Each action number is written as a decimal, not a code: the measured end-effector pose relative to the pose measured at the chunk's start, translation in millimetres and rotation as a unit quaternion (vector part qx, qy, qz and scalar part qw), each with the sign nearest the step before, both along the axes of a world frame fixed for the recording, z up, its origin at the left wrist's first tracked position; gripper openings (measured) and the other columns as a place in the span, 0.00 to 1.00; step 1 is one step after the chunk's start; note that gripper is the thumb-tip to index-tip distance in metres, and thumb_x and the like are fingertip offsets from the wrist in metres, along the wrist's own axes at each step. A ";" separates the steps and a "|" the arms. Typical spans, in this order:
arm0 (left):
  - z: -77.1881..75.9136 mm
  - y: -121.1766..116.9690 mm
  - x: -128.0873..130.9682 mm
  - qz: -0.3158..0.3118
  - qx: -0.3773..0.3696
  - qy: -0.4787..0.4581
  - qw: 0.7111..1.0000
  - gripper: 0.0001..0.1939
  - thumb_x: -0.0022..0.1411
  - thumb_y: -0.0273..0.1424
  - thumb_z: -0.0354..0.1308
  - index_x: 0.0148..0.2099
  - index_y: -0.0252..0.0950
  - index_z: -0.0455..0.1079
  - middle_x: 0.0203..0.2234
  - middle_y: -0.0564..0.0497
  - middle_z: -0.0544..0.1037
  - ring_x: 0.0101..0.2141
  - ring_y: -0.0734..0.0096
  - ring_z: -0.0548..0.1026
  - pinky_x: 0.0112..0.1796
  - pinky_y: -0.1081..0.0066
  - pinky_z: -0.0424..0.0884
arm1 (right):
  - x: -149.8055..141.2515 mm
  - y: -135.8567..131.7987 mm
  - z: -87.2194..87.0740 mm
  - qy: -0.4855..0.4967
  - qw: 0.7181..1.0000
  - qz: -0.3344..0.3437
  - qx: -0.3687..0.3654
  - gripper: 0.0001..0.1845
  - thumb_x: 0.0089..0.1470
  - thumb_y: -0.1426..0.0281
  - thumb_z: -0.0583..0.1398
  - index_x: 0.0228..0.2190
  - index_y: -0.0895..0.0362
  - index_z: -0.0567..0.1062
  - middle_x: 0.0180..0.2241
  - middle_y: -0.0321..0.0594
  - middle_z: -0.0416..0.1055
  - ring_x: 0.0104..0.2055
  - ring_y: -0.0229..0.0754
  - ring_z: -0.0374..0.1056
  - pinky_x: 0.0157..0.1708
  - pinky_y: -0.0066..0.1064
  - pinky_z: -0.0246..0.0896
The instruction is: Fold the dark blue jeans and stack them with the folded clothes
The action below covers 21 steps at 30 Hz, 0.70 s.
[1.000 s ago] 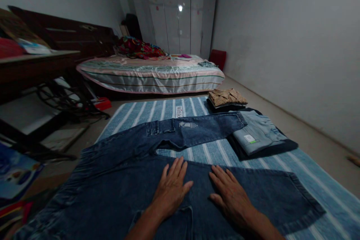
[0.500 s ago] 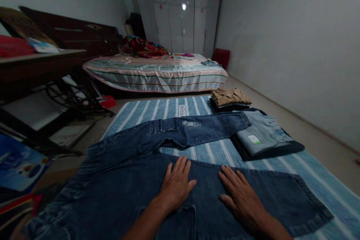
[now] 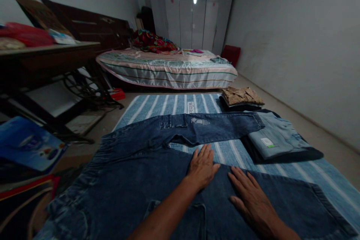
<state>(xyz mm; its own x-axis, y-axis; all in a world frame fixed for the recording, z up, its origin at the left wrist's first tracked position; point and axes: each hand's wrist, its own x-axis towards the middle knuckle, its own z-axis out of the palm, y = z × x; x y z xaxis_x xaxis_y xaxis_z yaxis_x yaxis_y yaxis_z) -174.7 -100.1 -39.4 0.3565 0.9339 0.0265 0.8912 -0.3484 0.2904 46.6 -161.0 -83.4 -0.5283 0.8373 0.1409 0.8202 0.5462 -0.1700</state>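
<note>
A pair of dark blue jeans [image 3: 126,180] lies spread out with its gathered waistband at the left and its legs reaching right. My left hand [image 3: 201,168] rests flat on the nearer leg, by its inner edge, fingers stretched forward. Further right on the same leg, my right hand [image 3: 251,194] also lies flat, its thumb apart from the fingers. Neither hand grips the cloth. The far leg has a cargo pocket and a pale frayed patch, and its cuff overlaps some folded light blue jeans [image 3: 277,137]. My left forearm hides part of the near leg's pocket.
Beneath everything is a blue-and-white striped cover [image 3: 152,105]. Folded tan patterned clothing [image 3: 243,96] tops a pile at the back right. Beyond stands a bed [image 3: 168,73]. On the left are a treadle table [image 3: 56,48] and a blue package [image 3: 29,144].
My left hand has slid forward and right along the jeans' inner leg edge. My right hand stays flat at about the same place. The view has shifted, moving the scene rightward.
</note>
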 end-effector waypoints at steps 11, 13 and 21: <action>-12.3 4.6 2.0 0.029 0.009 -0.020 0.999 0.33 0.66 0.48 0.40 0.64 0.33 0.53 0.65 0.41 0.52 0.65 0.57 0.47 0.61 0.50 0.43 | 1.5 -0.7 0.3 -0.023 1.000 -0.001 -0.003 0.31 0.61 0.55 0.51 0.62 0.51 0.56 0.64 0.41 0.48 0.65 0.48 0.46 0.61 0.48 0.46; -13.1 4.8 1.6 0.025 0.016 -0.019 0.999 0.33 0.66 0.48 0.39 0.65 0.32 0.53 0.65 0.41 0.52 0.65 0.57 0.47 0.61 0.50 0.43 | 1.2 -0.9 2.9 -0.026 1.000 -0.003 -0.011 0.30 0.61 0.55 0.50 0.62 0.51 0.56 0.64 0.40 0.48 0.65 0.48 0.46 0.62 0.49 0.45; -19.5 7.6 -0.5 0.019 0.035 -0.003 0.999 0.32 0.66 0.48 0.39 0.65 0.34 0.53 0.65 0.43 0.52 0.65 0.58 0.46 0.62 0.51 0.43 | 0.1 0.3 17.7 -0.020 0.999 0.008 -0.038 0.30 0.63 0.56 0.48 0.62 0.51 0.54 0.65 0.40 0.47 0.66 0.46 0.43 0.63 0.48 0.40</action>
